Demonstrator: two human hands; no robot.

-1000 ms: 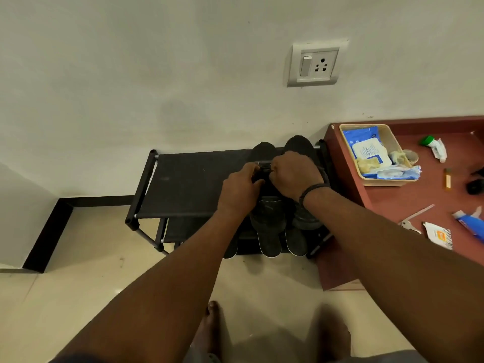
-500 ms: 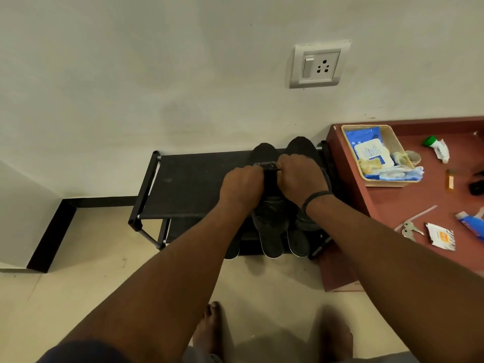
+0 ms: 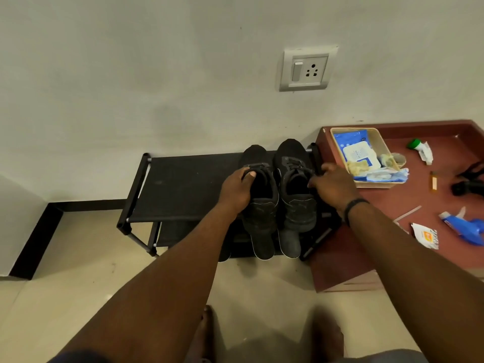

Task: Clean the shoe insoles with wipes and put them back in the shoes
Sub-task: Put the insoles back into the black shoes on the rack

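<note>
Late in the task, by the look of it. On the top shelf of the black shoe rack (image 3: 183,184), toward its 3 o'clock end: the left shoe (image 3: 259,205) and the right shoe (image 3: 296,179), side by side and touching, toes at 12 o'clock toward the wall, heels at 6 o'clock.

Left hand (image 3: 237,189) gripping the left shoe at its collar, thumb hooked over the rim, remaining fingers curled out of sight on the outer side. Right hand (image 3: 331,186) curled on the outer collar of the right shoe, fingertips by the laces.

No insole visible in either opening: too dark to tell whether seated. Below the heels, at 6 o'clock, two flat dark sole-shaped pieces (image 3: 262,247) poking out from the lower shelf; insoles or sandals, cannot tell. If insoles, then refitting left to do; if not, probably only squaring up the pair.

Wipes pack (image 3: 357,153) lying in the beige basket (image 3: 337,132) at 3 o'clock, crumpled pale pieces beside it, suggesting wiping done.

Room for moving: open shelf fabric at 9 o'clock of the shoes. Tight at 3 o'clock, with the rack's end post and the red table (image 3: 366,231) edge just beside the right hand. Wall close at 12 o'clock. Heels already near the shelf's front bar, so a risk of tipping with any pull toward 6 o'clock. Bare feet (image 3: 207,331) on open floor at 6 o'clock.
</note>
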